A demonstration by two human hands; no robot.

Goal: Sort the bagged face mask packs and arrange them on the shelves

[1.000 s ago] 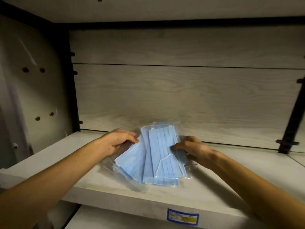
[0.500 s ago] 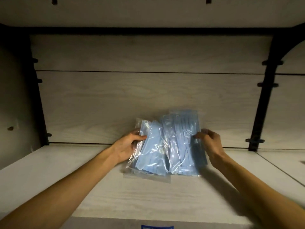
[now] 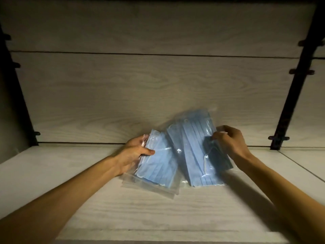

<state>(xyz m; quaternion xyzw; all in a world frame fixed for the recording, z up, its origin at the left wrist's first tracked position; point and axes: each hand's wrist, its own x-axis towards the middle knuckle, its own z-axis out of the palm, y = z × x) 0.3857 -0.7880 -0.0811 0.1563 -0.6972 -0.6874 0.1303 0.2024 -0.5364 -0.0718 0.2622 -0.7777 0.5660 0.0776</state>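
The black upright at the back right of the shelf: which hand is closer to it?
Right. The right hand pinches the right mask pack, not far left of the black upright. The left hand holds the left mask pack, farther left.

Both bare forearms outstretched, left grip (image 3: 136,151) and right grip (image 3: 228,140) each curled, pinching.

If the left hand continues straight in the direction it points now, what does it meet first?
The left hand points right, gripping the left mask pack. Going on, it would probably first meet the right mask pack, which overlaps it; depth is unclear.
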